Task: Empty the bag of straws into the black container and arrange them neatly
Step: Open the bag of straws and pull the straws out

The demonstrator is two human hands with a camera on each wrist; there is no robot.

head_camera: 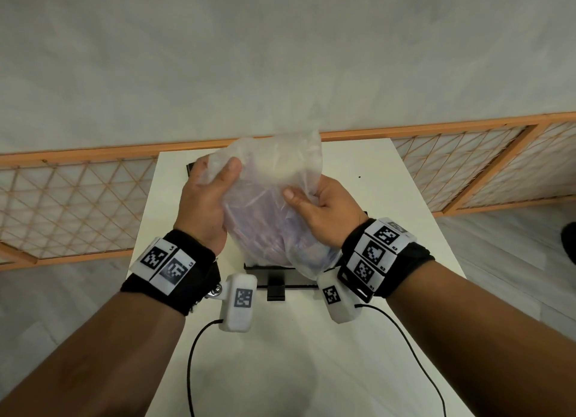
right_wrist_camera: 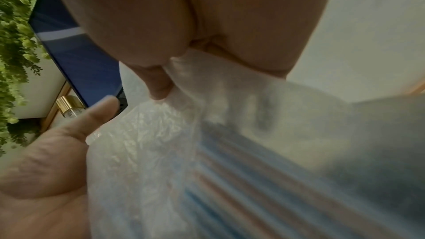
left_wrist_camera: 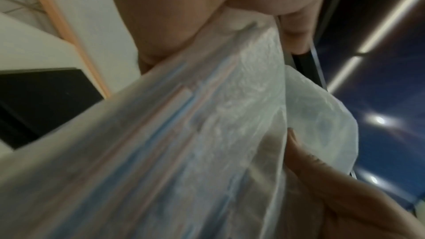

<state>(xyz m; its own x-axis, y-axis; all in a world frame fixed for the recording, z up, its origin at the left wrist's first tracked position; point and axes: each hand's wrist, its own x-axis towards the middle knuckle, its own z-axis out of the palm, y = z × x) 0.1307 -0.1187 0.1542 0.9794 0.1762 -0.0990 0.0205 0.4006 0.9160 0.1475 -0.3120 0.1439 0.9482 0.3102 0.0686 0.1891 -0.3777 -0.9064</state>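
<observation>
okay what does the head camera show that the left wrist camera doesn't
Only the head view shows the white table, both wrist bands, and the whole bag held over the black container. Only the left wrist view shows the straws close up, as pink and blue stripes through the plastic. Both show the left hand and right hand gripping the bag.

A furnished indoor room, perhaps a home or a small studio, is suggested; the exact kind cannot be told. A small white desk (head_camera: 311, 338) is set against a pale plastered wall (head_camera: 280, 58), with an orange wooden lattice screen (head_camera: 71, 204) lying along the far side. Green foliage (right_wrist_camera: 13, 43) and a gold fitting (right_wrist_camera: 67, 106) are seen in the right wrist view.
</observation>
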